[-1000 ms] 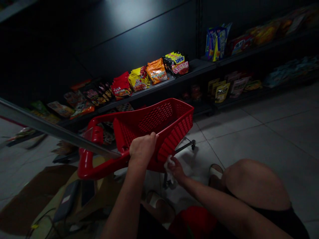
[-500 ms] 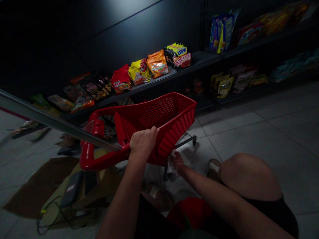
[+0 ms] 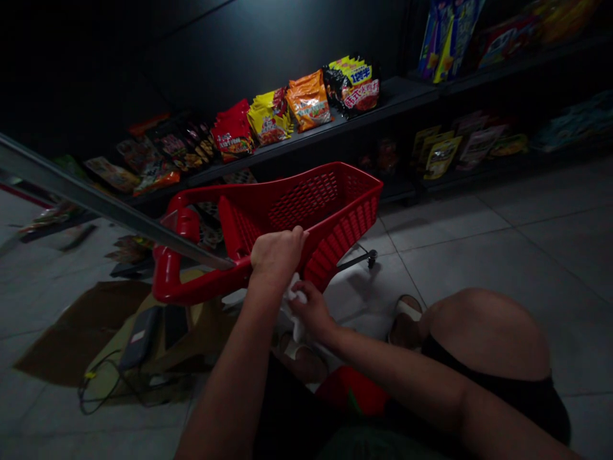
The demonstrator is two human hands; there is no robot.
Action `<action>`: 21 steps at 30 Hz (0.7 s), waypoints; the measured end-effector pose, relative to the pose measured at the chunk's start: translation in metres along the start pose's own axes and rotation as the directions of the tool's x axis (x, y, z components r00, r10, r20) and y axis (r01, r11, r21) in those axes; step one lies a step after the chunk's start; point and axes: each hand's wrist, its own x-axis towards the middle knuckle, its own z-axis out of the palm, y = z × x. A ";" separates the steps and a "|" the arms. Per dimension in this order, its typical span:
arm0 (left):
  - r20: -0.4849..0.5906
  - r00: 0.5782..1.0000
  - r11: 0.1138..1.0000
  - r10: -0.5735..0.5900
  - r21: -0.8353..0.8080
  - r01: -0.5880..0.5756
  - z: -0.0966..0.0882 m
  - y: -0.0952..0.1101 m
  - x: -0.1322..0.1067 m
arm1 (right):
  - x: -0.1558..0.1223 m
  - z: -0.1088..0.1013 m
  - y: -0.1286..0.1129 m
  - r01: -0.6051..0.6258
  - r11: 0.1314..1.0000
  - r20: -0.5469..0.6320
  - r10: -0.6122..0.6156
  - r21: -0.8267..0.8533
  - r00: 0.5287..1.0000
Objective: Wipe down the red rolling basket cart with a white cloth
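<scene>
Well, the left grip (image 3: pixel 278 255) clenches the red cart (image 3: pixel 335 223) to keep it steady
Just below it, the right grip (image 3: pixel 311 310) clutches a white cloth (image 3: pixel 294 306)

Left hand (image 3: pixel 276 255) raised — right hand (image 3: pixel 311 312) lower

**Dim shop aisle with black shelving**
Black metal shelves (image 3: pixel 393 96) lined with snack packets (image 3: pixel 309 101) run along dark wall panels (image 3: pixel 268 45). Flattened cardboard (image 3: pixel 81 326) lies on the pale tile floor (image 3: pixel 517 268) in low light.
</scene>
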 end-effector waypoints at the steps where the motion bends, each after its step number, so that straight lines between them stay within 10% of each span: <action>1: 0.004 1.000 1.000 -0.004 -0.002 0.004 0.000 0.000 0.000 | -0.003 0.007 -0.011 0.146 0.987 0.081 -0.140 -0.072 0.987; 6: 0.012 1.000 1.000 0.005 -0.019 -0.005 0.000 0.001 0.000 | -0.006 -0.007 -0.005 0.370 0.892 0.282 -0.297 -0.258 0.912; 9: 0.009 1.000 1.000 0.002 -0.021 -0.002 0.000 0.001 -0.001 | -0.009 -0.042 0.043 0.024 0.985 0.026 -0.020 -0.172 0.999; 12: 0.006 1.000 1.000 -0.001 -0.018 0.001 0.001 0.002 -0.001 | -0.006 -0.063 0.081 -0.284 0.958 -0.264 0.286 0.046 0.921; 16: -0.004 1.000 1.000 0.004 -0.009 -0.004 0.002 0.001 0.000 | 0.007 -0.046 0.090 -0.379 0.906 -0.283 0.420 0.189 0.862; 21: -0.003 1.000 1.000 0.006 0.005 -0.006 0.005 -0.007 0.003 | 0.007 -0.010 0.079 -0.338 0.902 -0.160 0.388 0.270 0.908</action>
